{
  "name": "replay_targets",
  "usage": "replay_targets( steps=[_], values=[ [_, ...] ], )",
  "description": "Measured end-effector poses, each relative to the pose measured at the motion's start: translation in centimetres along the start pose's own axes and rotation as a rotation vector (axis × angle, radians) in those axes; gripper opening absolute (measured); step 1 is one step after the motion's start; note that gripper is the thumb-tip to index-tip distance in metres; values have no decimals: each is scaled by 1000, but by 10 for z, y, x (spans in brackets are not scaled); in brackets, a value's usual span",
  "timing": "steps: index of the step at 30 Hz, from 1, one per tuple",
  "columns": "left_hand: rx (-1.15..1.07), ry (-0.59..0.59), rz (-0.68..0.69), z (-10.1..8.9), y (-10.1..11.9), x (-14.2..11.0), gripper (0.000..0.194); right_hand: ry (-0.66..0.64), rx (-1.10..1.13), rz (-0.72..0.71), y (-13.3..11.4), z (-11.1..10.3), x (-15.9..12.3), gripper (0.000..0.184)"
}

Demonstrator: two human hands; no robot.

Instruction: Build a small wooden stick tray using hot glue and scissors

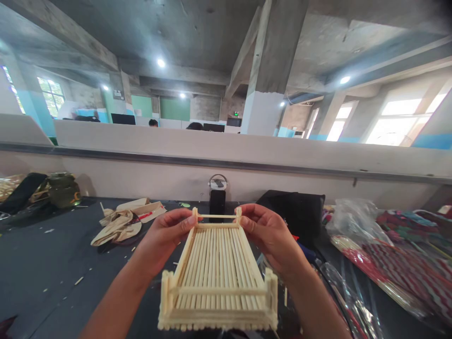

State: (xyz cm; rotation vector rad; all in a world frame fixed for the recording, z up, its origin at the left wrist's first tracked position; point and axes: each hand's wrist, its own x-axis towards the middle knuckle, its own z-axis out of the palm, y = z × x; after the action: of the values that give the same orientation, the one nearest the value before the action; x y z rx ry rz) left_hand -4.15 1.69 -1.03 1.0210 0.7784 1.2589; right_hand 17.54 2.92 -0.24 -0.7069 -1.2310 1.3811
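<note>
A small tray-like frame built of pale wooden sticks (217, 268) is held up above a dark table (42, 268), level, its long side running away from me. My left hand (165, 238) pinches its far left corner, fingers closed on the sticks. My right hand (268, 233) grips the far right corner the same way. The near end has short corner posts and a cross rail and is touched by neither hand.
Crumpled beige cloth and paper (122, 221) lie at the left. A black box-like device (217, 200) and a black bag (300, 212) stand behind the frame. Plastic-wrapped colourful bundles (391, 254) fill the right. A low white partition wall (226, 160) borders the table's far edge.
</note>
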Motion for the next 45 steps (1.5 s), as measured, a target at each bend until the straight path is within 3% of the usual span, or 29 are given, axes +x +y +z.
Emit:
replay_targets(
  steps=[8,18,29,45],
  values=[
    [-70,-36,-99,-6,-1,6,22,37,25,40,1,3,-1,30],
    [-32,-48,-76,-13,-7,8,20,13,-2,86,2,1,-3,26],
    [-1,-78,13,-10,-4,9,17,-3,-9,95,4,-2,-1,26],
    [-19,-94,11,-9,-4,7,12,-14,-11,90,7,-1,-1,25]
  ],
)
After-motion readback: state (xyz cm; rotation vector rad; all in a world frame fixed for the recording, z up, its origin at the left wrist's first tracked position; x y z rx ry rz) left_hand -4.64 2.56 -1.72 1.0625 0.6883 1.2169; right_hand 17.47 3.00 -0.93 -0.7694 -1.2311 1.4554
